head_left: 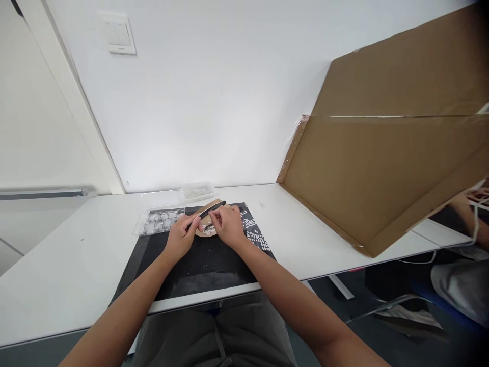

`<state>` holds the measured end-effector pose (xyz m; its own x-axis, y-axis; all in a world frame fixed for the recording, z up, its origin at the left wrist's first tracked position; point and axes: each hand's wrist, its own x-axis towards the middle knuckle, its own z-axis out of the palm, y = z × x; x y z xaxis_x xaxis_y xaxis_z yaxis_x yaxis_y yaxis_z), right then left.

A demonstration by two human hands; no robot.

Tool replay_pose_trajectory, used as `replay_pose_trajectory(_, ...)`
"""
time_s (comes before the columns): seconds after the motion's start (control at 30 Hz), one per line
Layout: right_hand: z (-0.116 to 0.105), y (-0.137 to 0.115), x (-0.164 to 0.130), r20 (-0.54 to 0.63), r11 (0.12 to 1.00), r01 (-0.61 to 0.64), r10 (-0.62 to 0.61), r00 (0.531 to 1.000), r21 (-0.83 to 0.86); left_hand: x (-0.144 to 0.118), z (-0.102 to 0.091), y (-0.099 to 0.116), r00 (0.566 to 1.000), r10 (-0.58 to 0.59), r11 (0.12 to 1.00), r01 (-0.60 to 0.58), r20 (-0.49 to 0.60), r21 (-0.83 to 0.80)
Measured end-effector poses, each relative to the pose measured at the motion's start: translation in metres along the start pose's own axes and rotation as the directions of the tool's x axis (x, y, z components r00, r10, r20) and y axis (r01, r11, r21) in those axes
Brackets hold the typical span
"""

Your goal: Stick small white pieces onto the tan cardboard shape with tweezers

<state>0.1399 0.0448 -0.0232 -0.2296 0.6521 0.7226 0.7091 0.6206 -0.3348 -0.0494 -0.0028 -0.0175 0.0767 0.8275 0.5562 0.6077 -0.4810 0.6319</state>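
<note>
My left hand (pixel 180 237) is closed around the lower end of a long, thin, dark curved strip (pixel 217 206) with a pale edge; its exact kind is too small to make out. Close beside it, my right hand (pixel 230 227) has its fingers pinched together near the middle of the strip. What those fingertips hold, if anything, I cannot tell. Under both hands is a tan round-edged piece (pixel 206 234) with small white bits on it. All this is over a black mat (pixel 191 272), with rows of small white pieces (pixel 257 238) at its right side.
A clear tray with greyish compartments (pixel 160 223) lies at the mat's left. Behind it stands a clear plastic box (pixel 197 191) by the wall. A large cardboard panel (pixel 382 168) rises on the right of the white table (pixel 57 275). Another person's hand (pixel 477 194) shows beyond it.
</note>
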Motion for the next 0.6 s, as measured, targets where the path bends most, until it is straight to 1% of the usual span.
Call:
replay_pose_trajectory(0.1,0.001,-0.003,0.000,-0.017,1.000,-0.019,0.019,1.000,0.008,0.001,-0.003,0.001,1.000,0.011,1.000,-0.011,0.003,0.018)
replay_pose_trajectory(0.23,-0.003,0.017,0.005,-0.071,0.994,-0.113,0.113,0.991,0.002,0.001,-0.004,0.004,1.000,0.018,0.999,-0.018,0.006,0.039)
replay_pose_trajectory(0.33,-0.005,0.025,0.006,-0.081,0.990,-0.143,0.143,0.986,0.000,0.001,-0.003,0.005,1.000,0.021,0.999,-0.021,0.011,0.046)
replay_pose_trajectory(0.4,-0.004,0.019,0.003,-0.057,0.993,-0.117,0.118,0.991,0.009,0.000,-0.003,0.005,0.999,0.026,0.998,-0.027,0.020,0.048)
replay_pose_trajectory(0.53,0.001,-0.003,-0.002,0.005,0.999,-0.026,0.026,1.000,0.039,0.000,-0.003,0.004,0.999,0.028,0.998,-0.029,0.024,0.049)
replay_pose_trajectory(0.6,0.002,-0.005,-0.001,-0.002,0.999,-0.030,0.030,1.000,0.043,0.000,-0.004,0.004,1.000,0.025,0.998,-0.026,0.017,0.051)
